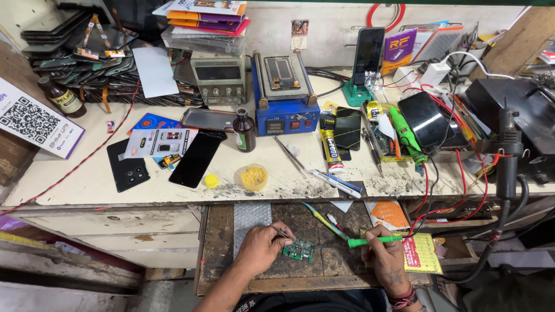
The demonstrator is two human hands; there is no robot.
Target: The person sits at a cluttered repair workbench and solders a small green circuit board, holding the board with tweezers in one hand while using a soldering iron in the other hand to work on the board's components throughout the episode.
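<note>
Pinched in my right hand point(386, 254) is a green-handled soldering iron point(374, 240), held like a pen with its tip pointing left toward the small green circuit board point(299, 250). That board lies flat on the dark, worn pull-out work board point(338, 263) below the bench edge, between my two hands, just off my left fingertips and a little short of the iron's tip. My left hand point(260, 248) rests on the work board with its fingers closed round thin metal tweezers point(281, 233), whose points angle down toward the circuit board's upper left corner; whether they touch it I cannot tell. Above all this runs the pale workbench point(87, 179), crowded: a blue heating-plate machine point(285, 92) at the back, a grey bench unit point(218, 78) beside it, a black phone back cover point(128, 166) and a dark screen panel point(196, 158) to the left, a brown glass bottle point(244, 131) near the middle, and a small round tub of yellow paste point(252, 177) close to the bench edge above my left hand.
</note>
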